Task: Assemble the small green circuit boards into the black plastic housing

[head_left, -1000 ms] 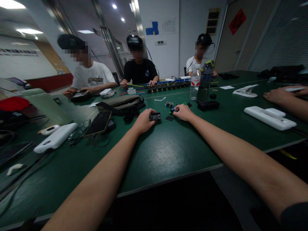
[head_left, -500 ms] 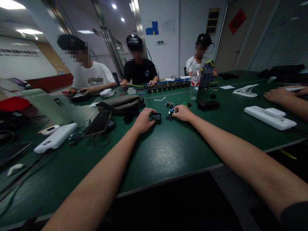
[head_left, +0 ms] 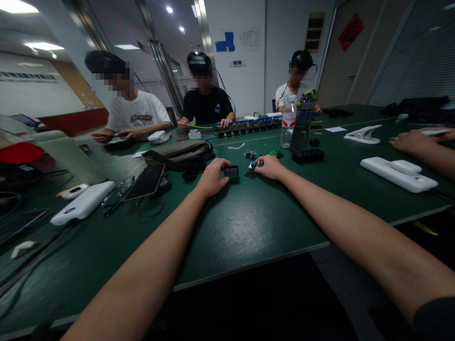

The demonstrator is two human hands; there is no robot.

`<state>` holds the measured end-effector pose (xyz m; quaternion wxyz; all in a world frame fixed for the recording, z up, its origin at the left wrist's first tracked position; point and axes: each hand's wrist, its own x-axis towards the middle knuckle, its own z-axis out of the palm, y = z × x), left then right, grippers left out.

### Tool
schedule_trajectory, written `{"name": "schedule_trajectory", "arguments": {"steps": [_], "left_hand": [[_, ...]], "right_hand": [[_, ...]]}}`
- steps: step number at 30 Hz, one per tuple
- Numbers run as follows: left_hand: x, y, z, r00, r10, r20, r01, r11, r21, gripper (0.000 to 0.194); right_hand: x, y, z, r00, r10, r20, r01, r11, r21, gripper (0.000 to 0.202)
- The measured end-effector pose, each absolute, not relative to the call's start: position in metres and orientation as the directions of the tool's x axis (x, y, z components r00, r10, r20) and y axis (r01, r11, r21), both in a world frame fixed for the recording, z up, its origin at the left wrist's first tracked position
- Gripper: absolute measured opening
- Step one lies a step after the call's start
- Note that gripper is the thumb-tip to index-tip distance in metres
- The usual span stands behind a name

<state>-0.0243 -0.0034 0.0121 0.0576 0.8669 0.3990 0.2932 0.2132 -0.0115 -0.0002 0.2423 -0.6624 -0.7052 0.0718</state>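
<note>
My left hand (head_left: 213,178) pinches a small black open box (head_left: 231,171) between thumb and fingers. To its right, my right hand (head_left: 270,167) has its fingers closed on a small circuit board (head_left: 253,165) with blue and white parts. A flat black piece (head_left: 250,174) lies on the green table (head_left: 245,218) just below the board. Behind it sit a tangle of small wired parts (head_left: 250,154) and a green board (head_left: 273,154). The box and the circuit board are apart.
A black tray (head_left: 307,156), a water bottle (head_left: 287,125) and a dark bottle (head_left: 302,123) stand right of centre. Left are a bag (head_left: 181,154), a phone (head_left: 145,181) and a white power bank (head_left: 83,203). Several people sit around; another person's hand (head_left: 408,142) rests at right.
The black box in my left hand has tilted slightly, showing more of its hollow inside. My right hand has barely moved.
</note>
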Motion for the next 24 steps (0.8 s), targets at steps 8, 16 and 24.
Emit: {"name": "schedule_trajectory", "arguments": {"steps": [8, 16, 24], "left_hand": [[-0.0229, -0.0053, 0.0131, 0.492, 0.746, 0.449, 0.672, -0.653, 0.348, 0.033], [-0.023, -0.0057, 0.0138, 0.48, 0.754, 0.448, 0.662, -0.647, 0.378, 0.032], [-0.0237, -0.0052, 0.0128, 0.502, 0.725, 0.471, 0.652, -0.676, 0.344, 0.03]], "right_hand": [[0.2146, -0.0107, -0.0019, -0.012, 0.97, 0.241, 0.892, 0.119, -0.435, 0.038], [0.2143, -0.0113, -0.0012, -0.002, 0.968, 0.25, 0.891, 0.116, -0.439, 0.037], [0.2136, -0.0119, -0.0007, -0.004, 0.968, 0.252, 0.893, 0.117, -0.435, 0.036]]}}
